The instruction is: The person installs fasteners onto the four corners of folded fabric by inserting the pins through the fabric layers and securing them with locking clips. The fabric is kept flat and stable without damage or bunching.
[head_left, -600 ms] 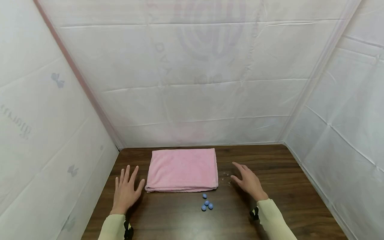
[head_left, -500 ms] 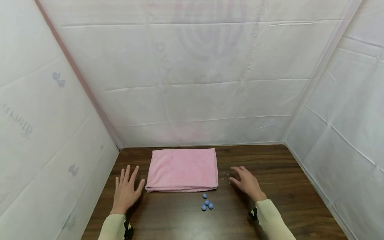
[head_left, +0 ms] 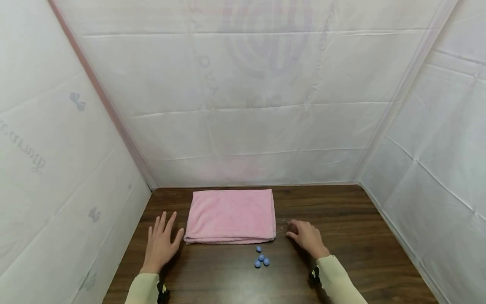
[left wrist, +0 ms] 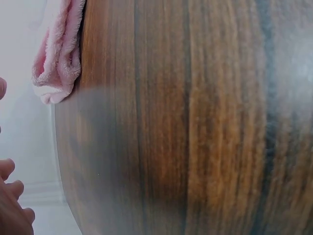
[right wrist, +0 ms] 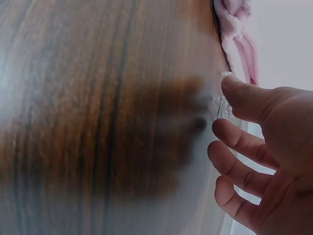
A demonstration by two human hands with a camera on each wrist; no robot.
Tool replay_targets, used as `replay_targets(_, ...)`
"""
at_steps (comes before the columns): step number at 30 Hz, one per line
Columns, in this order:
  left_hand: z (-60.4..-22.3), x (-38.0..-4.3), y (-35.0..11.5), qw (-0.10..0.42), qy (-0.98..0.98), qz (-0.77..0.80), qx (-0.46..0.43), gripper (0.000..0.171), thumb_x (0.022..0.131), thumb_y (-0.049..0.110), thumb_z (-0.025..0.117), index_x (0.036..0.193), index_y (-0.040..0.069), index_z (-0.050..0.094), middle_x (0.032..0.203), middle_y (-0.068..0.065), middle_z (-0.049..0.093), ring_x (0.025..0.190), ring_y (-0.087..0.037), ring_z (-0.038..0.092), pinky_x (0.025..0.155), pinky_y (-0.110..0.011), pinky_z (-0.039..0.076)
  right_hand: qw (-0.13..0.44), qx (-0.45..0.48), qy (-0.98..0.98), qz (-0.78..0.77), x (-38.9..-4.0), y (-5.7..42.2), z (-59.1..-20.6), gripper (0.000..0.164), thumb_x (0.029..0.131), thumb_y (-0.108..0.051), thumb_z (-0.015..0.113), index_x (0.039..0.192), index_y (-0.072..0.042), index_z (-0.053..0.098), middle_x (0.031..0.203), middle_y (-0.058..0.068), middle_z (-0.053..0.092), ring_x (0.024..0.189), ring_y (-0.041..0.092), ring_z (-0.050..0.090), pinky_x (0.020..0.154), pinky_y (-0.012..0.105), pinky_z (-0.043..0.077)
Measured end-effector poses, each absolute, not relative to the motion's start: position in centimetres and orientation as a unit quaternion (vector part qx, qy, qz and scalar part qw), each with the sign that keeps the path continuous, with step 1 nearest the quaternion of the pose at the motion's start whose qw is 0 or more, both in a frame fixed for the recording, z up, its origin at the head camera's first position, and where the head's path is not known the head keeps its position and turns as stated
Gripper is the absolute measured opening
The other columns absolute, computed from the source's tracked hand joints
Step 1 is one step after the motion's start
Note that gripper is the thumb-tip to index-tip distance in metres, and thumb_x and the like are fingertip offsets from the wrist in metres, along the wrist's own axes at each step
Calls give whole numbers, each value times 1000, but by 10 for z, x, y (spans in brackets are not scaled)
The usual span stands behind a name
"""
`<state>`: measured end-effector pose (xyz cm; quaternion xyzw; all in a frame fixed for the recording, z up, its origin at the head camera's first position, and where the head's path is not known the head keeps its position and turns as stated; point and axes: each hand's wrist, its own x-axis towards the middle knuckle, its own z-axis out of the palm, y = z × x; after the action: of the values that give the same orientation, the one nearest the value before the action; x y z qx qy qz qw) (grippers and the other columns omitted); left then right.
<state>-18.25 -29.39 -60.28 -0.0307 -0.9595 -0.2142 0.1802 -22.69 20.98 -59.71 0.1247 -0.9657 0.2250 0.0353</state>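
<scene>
My right hand hovers low over the table beside several small clear push pins. In the right wrist view its thumb and index finger stand apart, and the clear pins show in the gap beyond them. Whether a fingertip touches one cannot be told. A folded pink towel lies to the left of the pins. Several blue rounded pieces, like beads or candies, sit in front of the towel's right corner. My left hand rests with spread fingers left of the towel, holding nothing.
The dark wood-grain table carries all of these. White sheet walls enclose it at the back, left and right.
My right hand has moved left and slightly nearer, toward the clear pins, and its fingers have curled more. My left hand, the towel and the blue pieces stay in place.
</scene>
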Motion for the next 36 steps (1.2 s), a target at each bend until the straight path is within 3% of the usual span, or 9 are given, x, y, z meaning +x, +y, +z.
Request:
replay_targets(10,-603,-182,-286,184,-956,-225,-46,67,101,33,65,158,10,40,157,-34,35,141,-57,33,107,-78,26,31,120,-971,204,-226,208,-602,9,88,-19,82,92,-20,74,76,-8,61,64,9,55,51,35,46)
replay_targets(19,-605,-185,-269,220,-945,-228,-76,65,96,23,72,153,5,47,151,-33,44,138,-55,40,105,-77,31,39,122,-972,196,-223,205,-604,15,89,-16,81,82,-21,69,79,-6,64,66,13,59,53,40,50)
replay_targets(28,-598,-201,-238,308,-907,-245,-152,50,88,12,78,133,-5,64,134,-30,61,125,-47,58,103,-73,39,73,125,-969,199,-222,212,-607,13,89,-7,78,88,-18,71,84,-4,68,70,20,66,51,41,51)
replay_targets(36,-586,-215,-197,326,-880,-259,-229,36,87,8,76,120,-4,71,120,-24,70,113,-41,66,99,-64,49,108,117,-965,207,-219,213,-602,9,91,-6,76,92,-14,73,90,2,71,77,23,69,59,45,56)
